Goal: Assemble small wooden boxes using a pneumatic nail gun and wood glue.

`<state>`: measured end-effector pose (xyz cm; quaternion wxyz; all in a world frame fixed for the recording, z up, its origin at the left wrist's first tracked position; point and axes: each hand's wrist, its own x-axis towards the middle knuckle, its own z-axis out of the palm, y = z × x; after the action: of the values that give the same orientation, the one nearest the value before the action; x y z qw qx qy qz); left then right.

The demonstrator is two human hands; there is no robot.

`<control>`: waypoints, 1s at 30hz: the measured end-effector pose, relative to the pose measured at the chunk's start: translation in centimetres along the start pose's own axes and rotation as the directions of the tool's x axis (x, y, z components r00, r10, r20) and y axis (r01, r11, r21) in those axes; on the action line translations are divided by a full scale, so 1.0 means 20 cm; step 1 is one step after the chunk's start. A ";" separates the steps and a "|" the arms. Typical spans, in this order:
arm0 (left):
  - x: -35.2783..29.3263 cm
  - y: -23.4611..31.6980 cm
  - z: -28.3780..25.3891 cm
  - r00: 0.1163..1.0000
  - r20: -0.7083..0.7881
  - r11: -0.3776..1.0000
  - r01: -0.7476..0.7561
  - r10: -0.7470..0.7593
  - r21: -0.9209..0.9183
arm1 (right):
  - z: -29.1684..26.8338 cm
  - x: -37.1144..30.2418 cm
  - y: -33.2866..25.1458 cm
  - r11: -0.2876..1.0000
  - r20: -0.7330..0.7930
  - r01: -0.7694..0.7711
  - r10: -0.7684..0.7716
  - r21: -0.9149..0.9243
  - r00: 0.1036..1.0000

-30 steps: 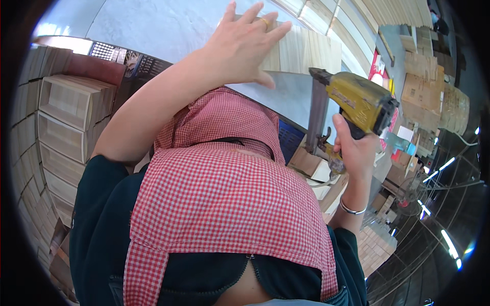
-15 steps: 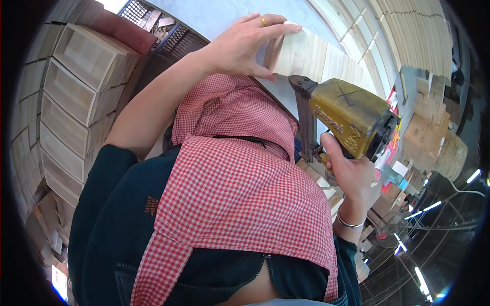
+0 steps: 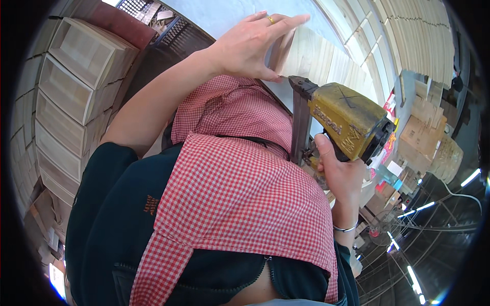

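Note:
My left hand (image 3: 250, 43), with a gold ring, spreads around the left end of a pale wooden workpiece (image 3: 316, 56). Its index finger stretches past the far corner, and its thumb lies by the near corner. Whether either finger presses on the wood, I cannot tell. My right hand (image 3: 342, 171) is wrapped around the handle of a worn yellow nail gun (image 3: 349, 117). The gun's dark nose meets or nearly meets the near edge of the workpiece, close to my left thumb. Part of the handle is hidden behind my fingers.
Stacked wooden drawers (image 3: 81, 56) stand on the left. A dark plastic crate (image 3: 173, 30) is at the far left of the pale work surface (image 3: 229, 13). More wooden frames (image 3: 357, 35) and a pile of thin boards (image 3: 418, 41) lie beyond on the right, with cardboard boxes (image 3: 423, 132) nearby.
My left index finger has straightened and moved off the far corner of the workpiece. The nail gun stays near the same edge, my right hand still around it. The view has shifted slightly.

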<state>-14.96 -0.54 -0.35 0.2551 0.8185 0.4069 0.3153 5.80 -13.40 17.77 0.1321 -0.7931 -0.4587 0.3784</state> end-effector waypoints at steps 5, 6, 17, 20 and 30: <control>-0.01 0.01 0.02 0.988 0.079 0.989 0.137 -0.133 -0.051 | 0.01 0.00 0.06 1.000 -0.040 0.003 -0.003 0.002 0.999; -0.03 0.01 0.03 0.993 0.038 0.994 0.112 -0.111 -0.018 | 0.01 0.00 0.05 1.000 -0.042 0.029 -0.029 0.008 0.999; -0.20 0.03 -0.03 0.989 -0.116 0.988 0.102 -0.089 0.114 | 0.01 0.14 -0.16 0.972 -0.024 0.218 -0.220 -0.089 0.975; -0.27 0.04 -0.07 0.987 -0.133 0.992 0.101 -0.090 0.076 | 0.01 0.16 -0.20 0.976 -0.004 0.191 -0.193 -0.105 0.981; -0.42 0.00 -0.12 0.966 -0.257 0.999 -0.003 -0.010 -0.051 | -0.02 0.23 -0.26 0.960 0.064 0.181 -0.171 -0.213 0.983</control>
<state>-20.67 -7.11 -1.27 0.2215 0.7634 0.4297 0.4284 4.22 -6.76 18.82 0.0670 -0.7500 -0.5692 0.3303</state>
